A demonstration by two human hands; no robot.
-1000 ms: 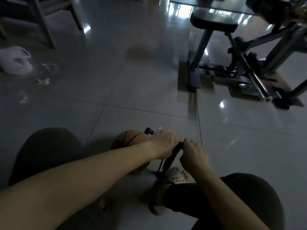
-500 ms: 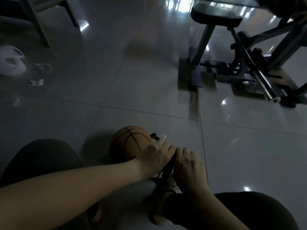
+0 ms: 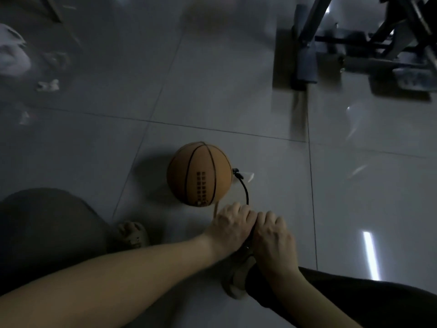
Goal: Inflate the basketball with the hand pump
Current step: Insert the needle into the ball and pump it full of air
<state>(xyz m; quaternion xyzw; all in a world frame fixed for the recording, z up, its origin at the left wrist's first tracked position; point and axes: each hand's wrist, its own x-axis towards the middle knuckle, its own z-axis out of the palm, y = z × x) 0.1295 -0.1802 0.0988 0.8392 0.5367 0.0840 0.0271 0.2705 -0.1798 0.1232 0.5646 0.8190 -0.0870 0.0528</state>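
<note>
On a dim, glossy grey tile floor (image 3: 212,95), the basketball (image 3: 199,174) sits just ahead of both hands, with the black hose (image 3: 246,192) plugged into its right side. The left grip (image 3: 233,223) and right grip (image 3: 272,235) curl side by side around the pump handle (image 3: 251,234), which is mostly hidden under them. The dark metal frame (image 3: 305,55) top right is cut off. The white thing (image 3: 13,58) far left is too blurry to call, maybe a bag.

Most of pump (image 3: 250,236) hidden beneath left hand (image 3: 233,223), right hand (image 3: 272,236)

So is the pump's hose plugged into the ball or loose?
Plugged in, it seems: the hose curves up from the left hand and its tip meets the ball on the right. The needle cannot be seen.
</note>
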